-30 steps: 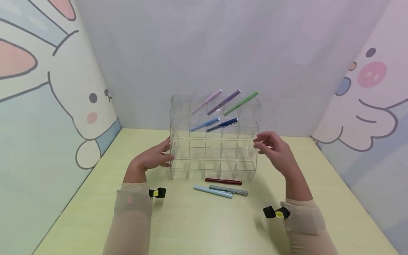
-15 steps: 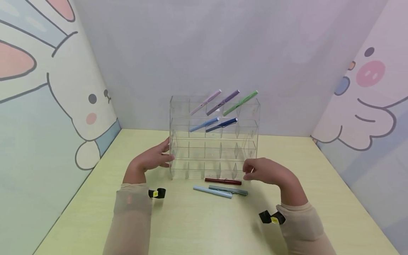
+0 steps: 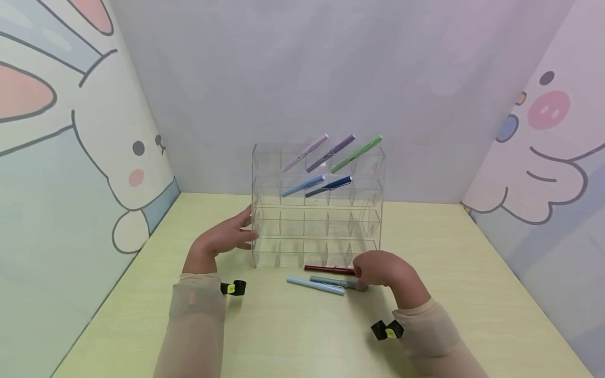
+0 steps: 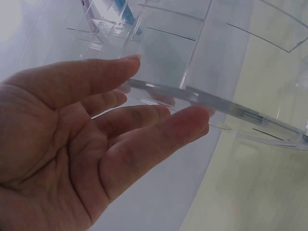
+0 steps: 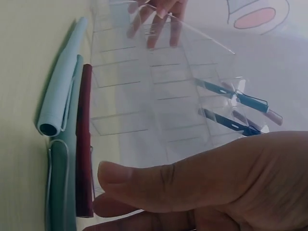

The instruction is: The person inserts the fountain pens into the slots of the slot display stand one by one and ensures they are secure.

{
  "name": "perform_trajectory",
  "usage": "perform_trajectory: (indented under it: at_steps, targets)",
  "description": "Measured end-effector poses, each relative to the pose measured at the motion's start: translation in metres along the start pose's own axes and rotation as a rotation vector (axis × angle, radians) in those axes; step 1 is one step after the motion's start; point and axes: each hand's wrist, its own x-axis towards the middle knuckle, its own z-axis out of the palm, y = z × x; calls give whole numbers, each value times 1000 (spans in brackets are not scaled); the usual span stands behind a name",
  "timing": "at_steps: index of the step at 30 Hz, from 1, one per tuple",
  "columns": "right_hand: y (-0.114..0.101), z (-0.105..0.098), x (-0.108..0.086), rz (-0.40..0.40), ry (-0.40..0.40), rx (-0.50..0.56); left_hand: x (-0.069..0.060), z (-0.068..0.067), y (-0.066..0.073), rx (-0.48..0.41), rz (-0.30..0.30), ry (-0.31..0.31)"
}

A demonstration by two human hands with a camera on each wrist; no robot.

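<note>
A clear acrylic pen rack (image 3: 315,224) with stepped tiers stands upright. My left hand (image 3: 228,234) holds its left side panel. In the left wrist view, the thumb (image 4: 126,68) lies on one side of that panel and the fingers on the other. My right hand (image 3: 381,270) is low over the right ends of three pens on the table: a dark red pen (image 5: 84,144), a grey-green pen (image 3: 326,281) and a light blue pen (image 3: 312,285). In the right wrist view, its thumb and forefinger are beside the dark red pen, with no pen between them.
The upper tiers bear a pink pen (image 3: 306,152), a purple pen (image 3: 331,153), a green pen (image 3: 356,154), a blue pen (image 3: 303,186) and a navy pen (image 3: 329,186), all slanted. A grey backdrop (image 3: 302,79) and cartoon side panels enclose the pale table (image 3: 293,336).
My right hand has come down from beside the rack's right side, moving left and nearer, to the pens on the table. The left hand stays at the rack.
</note>
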Motion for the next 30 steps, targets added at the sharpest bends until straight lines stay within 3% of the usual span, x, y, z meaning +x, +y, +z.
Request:
perform_trajectory:
  at_steps: [5, 14, 22, 30]
  targets:
    - [-3, 12, 11, 20, -20, -95, 1, 0, -1, 3, -3, -2]
    - [-3, 20, 20, 19, -53, -151, 1, 1, -2, 11, -9, 3]
    - [3, 7, 10, 0, -13, 11, 2, -1, -3, 1, 6, 0]
    - [14, -13, 1, -88, 102, 126, 1, -1, -3, 1, -6, 10]
